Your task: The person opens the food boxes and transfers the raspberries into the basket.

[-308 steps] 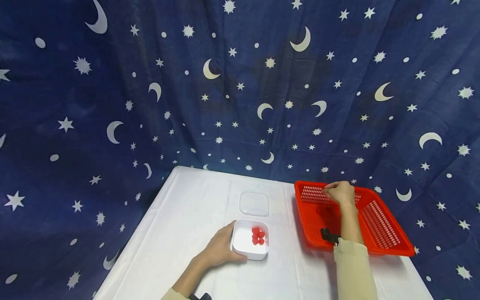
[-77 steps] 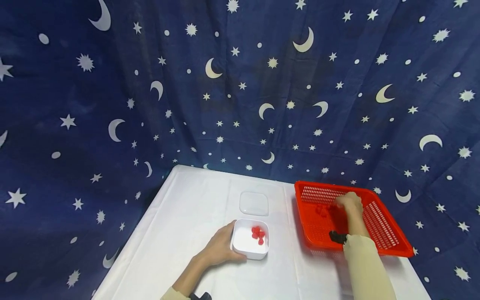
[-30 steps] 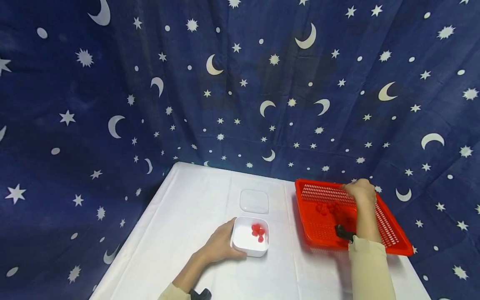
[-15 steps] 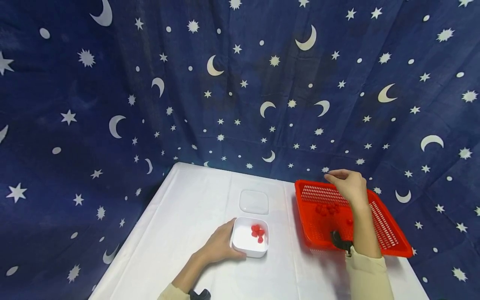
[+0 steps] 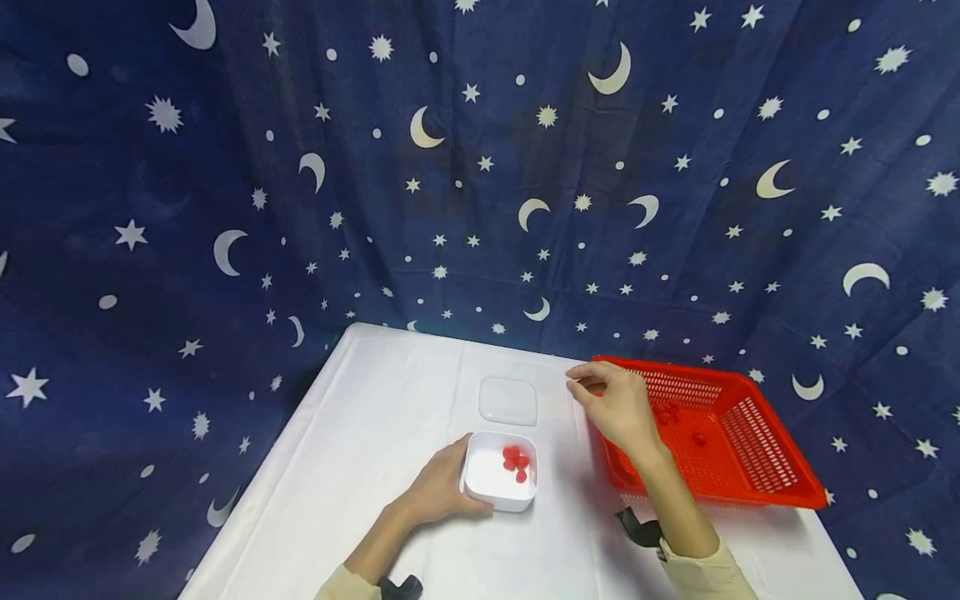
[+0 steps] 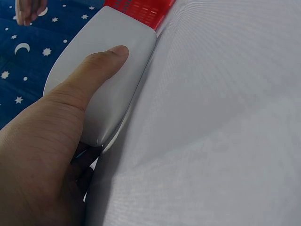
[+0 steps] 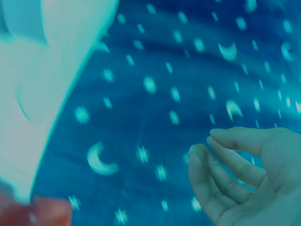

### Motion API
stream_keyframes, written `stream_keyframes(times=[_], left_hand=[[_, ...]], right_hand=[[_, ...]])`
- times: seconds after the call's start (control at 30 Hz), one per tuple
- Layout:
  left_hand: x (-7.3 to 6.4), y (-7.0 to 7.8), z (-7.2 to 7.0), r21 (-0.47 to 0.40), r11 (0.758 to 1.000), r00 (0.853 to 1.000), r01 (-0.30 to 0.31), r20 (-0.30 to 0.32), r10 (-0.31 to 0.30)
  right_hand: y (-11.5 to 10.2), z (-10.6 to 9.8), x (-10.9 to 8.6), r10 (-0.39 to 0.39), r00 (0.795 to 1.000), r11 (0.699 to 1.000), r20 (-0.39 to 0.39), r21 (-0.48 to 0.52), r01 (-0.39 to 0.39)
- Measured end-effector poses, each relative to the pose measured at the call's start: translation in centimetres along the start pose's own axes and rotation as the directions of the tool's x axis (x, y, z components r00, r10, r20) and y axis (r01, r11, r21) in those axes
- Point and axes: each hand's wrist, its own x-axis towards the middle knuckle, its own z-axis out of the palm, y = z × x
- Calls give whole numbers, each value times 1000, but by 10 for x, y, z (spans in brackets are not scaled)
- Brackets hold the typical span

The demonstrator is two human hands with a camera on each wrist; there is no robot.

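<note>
My left hand grips the near-left side of a small white square container on the table. In the left wrist view its thumb lies along the container's wall and the other fingers go underneath, partly hidden. Several small red lumps, too small to name, sit in the container's right half. My right hand is raised over the left rim of a red slotted plastic basket. Its fingers are loosely curved towards the thumb; nothing shows between them in the right wrist view.
In the basket lie a cluster of red lumps, partly behind my right hand, and a single lump. Beyond the container a clear lid lies flat on the white-covered table. A blue star-patterned curtain hangs behind.
My right hand has moved left from over the basket to its left rim, uncovering the lone lump. Compared with ten seconds ago, the container has fewer red lumps. My left hand keeps its hold.
</note>
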Motion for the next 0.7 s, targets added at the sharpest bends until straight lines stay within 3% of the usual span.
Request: stream_keyframes(times=[0.13,0.27,0.43,0.6,0.7], left_hand=[[-1,0,0,1,1000,1000,-1,1,1],[0,0,-1,-2,1000,1000,-15,3,15],[-1,2,-2,-9,1000,1000,-6,6,7],[-1,4,-2,-6,1000,1000,2,6,-2],[-1,4,-3,-7,1000,1000,-3,7,3]], right_hand=[[-8,32,-19,-69,988,996,138,-38,75],[-11,60,-35,-70,957,988,280,-110,105],[-7,82,-47,-99,918,964,384,-192,185],[6,99,-52,-237,844,888,482,-245,390],[12,106,-56,-279,796,847,538,-253,468]])
